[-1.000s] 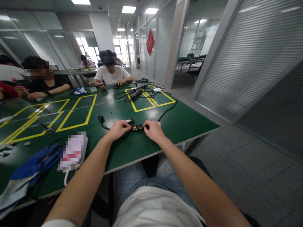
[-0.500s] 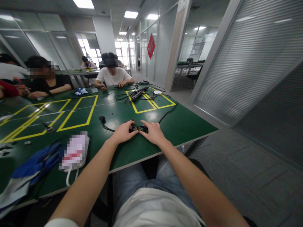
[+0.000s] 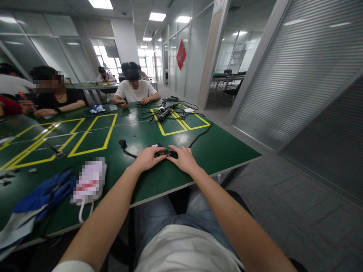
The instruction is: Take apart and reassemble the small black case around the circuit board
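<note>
Near the front edge of the green table [image 3: 227, 153], my left hand [image 3: 149, 158] and my right hand [image 3: 183, 158] grip a small black device [image 3: 167, 153] with orange-yellow ring marks between them. Thumbs and fingers close on it from both sides, and the hands hide part of it. Just behind my left fingers lies a black piece with a white label [image 3: 155, 145]. On the left, a black cable ends in a round plug [image 3: 122, 143]. Another black cable [image 3: 200, 135] runs from behind my right hand toward the back right.
Black tools and cables [image 3: 166, 112] are heaped within yellow tape at the back. Blue gloves [image 3: 47, 194] and a white-pink item with a strap [image 3: 89, 181] lie at the left. A person in a white shirt [image 3: 136, 91] sits opposite; others sit at the left.
My left fingers have moved forward and right over the device, closer to my right fingers. The white-labelled black piece behind them now shows more.
</note>
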`<state>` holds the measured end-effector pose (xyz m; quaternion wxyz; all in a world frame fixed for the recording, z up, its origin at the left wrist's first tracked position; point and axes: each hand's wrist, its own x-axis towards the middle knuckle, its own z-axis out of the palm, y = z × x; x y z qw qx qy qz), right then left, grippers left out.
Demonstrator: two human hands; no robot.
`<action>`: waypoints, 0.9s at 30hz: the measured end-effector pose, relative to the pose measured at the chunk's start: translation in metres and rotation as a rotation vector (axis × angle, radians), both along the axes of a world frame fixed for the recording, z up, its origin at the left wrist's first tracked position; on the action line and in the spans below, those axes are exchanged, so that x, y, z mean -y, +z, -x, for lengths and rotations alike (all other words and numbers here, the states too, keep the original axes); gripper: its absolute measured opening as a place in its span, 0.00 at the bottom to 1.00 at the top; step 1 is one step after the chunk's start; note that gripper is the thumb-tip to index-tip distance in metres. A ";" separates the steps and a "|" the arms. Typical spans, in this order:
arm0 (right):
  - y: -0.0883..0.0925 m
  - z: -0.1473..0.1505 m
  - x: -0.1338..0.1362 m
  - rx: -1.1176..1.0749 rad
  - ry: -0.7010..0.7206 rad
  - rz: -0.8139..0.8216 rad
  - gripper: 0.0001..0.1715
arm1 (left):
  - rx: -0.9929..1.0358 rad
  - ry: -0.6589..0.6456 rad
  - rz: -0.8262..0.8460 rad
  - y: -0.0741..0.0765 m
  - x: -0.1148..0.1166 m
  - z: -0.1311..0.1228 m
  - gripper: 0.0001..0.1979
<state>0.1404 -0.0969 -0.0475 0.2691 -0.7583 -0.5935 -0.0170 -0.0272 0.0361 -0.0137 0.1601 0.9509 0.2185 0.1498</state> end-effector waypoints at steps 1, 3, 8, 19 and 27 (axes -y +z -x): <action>0.000 0.000 0.000 0.003 -0.001 0.003 0.31 | 0.028 0.006 0.015 0.000 0.000 0.000 0.24; 0.001 0.000 0.000 0.007 -0.003 0.012 0.31 | 0.069 0.013 0.045 0.001 0.000 -0.001 0.24; 0.001 0.001 0.000 0.005 0.000 0.018 0.32 | 0.064 -0.031 0.056 0.001 -0.004 0.000 0.20; 0.006 0.003 0.004 -0.061 0.018 -0.024 0.19 | -0.019 -0.013 0.000 -0.008 -0.009 0.002 0.24; 0.008 -0.001 0.003 -0.106 -0.039 0.002 0.11 | 0.009 -0.016 0.174 -0.006 -0.020 0.003 0.21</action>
